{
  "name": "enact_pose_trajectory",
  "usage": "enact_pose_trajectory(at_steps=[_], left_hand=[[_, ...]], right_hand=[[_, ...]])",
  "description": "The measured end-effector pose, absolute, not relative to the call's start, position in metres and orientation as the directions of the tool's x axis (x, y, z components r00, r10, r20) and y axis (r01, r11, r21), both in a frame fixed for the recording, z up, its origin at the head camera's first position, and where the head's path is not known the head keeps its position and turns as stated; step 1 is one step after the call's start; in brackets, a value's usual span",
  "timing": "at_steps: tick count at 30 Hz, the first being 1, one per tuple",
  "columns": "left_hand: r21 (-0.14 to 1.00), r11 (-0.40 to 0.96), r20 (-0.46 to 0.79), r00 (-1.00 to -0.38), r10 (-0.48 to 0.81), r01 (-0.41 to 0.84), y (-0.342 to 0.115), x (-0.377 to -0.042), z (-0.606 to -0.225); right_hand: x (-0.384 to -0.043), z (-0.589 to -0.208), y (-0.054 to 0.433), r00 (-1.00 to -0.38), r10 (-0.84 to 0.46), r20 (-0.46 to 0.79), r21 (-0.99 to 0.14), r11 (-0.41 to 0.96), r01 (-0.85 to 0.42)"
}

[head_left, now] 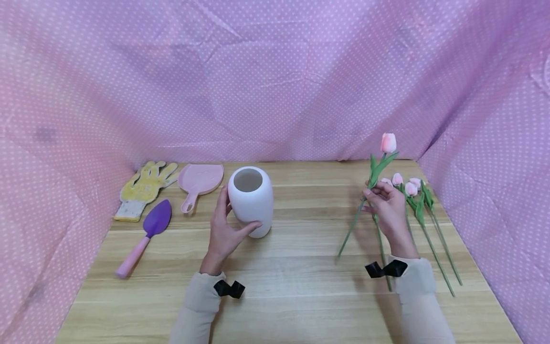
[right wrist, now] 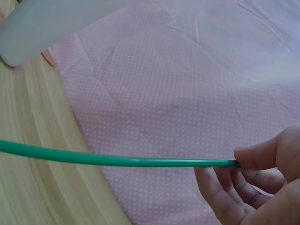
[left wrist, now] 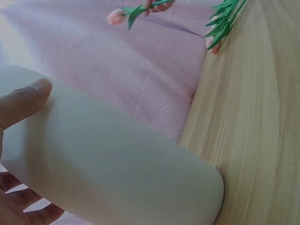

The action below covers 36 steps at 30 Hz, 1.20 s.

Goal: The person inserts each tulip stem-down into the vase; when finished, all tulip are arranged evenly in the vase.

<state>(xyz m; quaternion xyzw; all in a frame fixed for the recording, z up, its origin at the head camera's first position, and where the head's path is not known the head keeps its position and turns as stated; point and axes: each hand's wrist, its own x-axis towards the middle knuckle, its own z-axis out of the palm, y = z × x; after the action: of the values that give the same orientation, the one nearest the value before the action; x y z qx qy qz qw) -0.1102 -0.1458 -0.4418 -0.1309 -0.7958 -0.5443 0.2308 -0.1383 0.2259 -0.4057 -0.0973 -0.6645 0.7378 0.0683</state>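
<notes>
A white vase (head_left: 253, 205) stands upright on the table, its round mouth facing up. My left hand (head_left: 227, 234) grips it from the left side, thumb across the front and fingers around the back. In the left wrist view the vase (left wrist: 122, 154) fills much of the picture, with the thumb lying on it. My right hand (head_left: 388, 210) pinches a pink tulip (head_left: 388, 143) by its green stem, holding it raised with the bloom up and the stem slanting down to the left. The right wrist view has the stem (right wrist: 140, 161) between thumb and fingers.
Several more pink tulips (head_left: 423, 217) lie on the table (head_left: 309, 286) beneath and beside the right hand. At the left are a yellow glove (head_left: 143, 186), a purple trowel with a pink handle (head_left: 157, 219) and a pink dustpan (head_left: 201, 179). Dotted pink cloth (head_left: 275, 86) hangs around the table.
</notes>
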Motion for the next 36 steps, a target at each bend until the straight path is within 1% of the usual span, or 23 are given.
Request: enact_pose_trajectory(at_steps=[4, 9, 13, 17, 24, 31, 36], left_hand=[[0.799, 0.386, 0.518, -0.854, -0.053, 0.461, -0.145, -0.111, -0.444], [0.806, 0.374, 0.514, -0.856, -0.059, 0.459, -0.142, -0.111, -0.446], [0.807, 0.369, 0.517, -0.853, -0.064, 0.462, -0.140, -0.111, -0.446], [0.800, 0.378, 0.524, -0.849, -0.064, 0.466, -0.140, -0.111, -0.446], [0.800, 0.390, 0.515, -0.855, -0.060, 0.455, -0.141, -0.110, -0.445], [0.799, 0.397, 0.514, -0.856, -0.060, 0.452, -0.141, -0.110, -0.446], [0.795, 0.398, 0.519, -0.853, -0.058, 0.457, -0.141, -0.111, -0.447]], right_hand=[[-0.139, -0.396, 0.224, -0.969, 0.247, -0.022, -0.989, -0.147, -0.015], [-0.140, -0.385, 0.222, -0.965, 0.257, 0.049, -0.972, -0.209, -0.105], [-0.142, -0.375, 0.219, -0.952, 0.293, 0.091, -0.956, -0.243, -0.166], [-0.144, -0.367, 0.217, -0.938, 0.331, 0.100, -0.934, -0.295, -0.203], [-0.146, -0.360, 0.216, -0.923, 0.374, 0.086, -0.858, -0.442, -0.260], [-0.147, -0.359, 0.215, -0.911, 0.397, 0.114, -0.794, -0.515, -0.323], [-0.147, -0.358, 0.214, -0.905, 0.402, 0.142, -0.726, -0.578, -0.371]])
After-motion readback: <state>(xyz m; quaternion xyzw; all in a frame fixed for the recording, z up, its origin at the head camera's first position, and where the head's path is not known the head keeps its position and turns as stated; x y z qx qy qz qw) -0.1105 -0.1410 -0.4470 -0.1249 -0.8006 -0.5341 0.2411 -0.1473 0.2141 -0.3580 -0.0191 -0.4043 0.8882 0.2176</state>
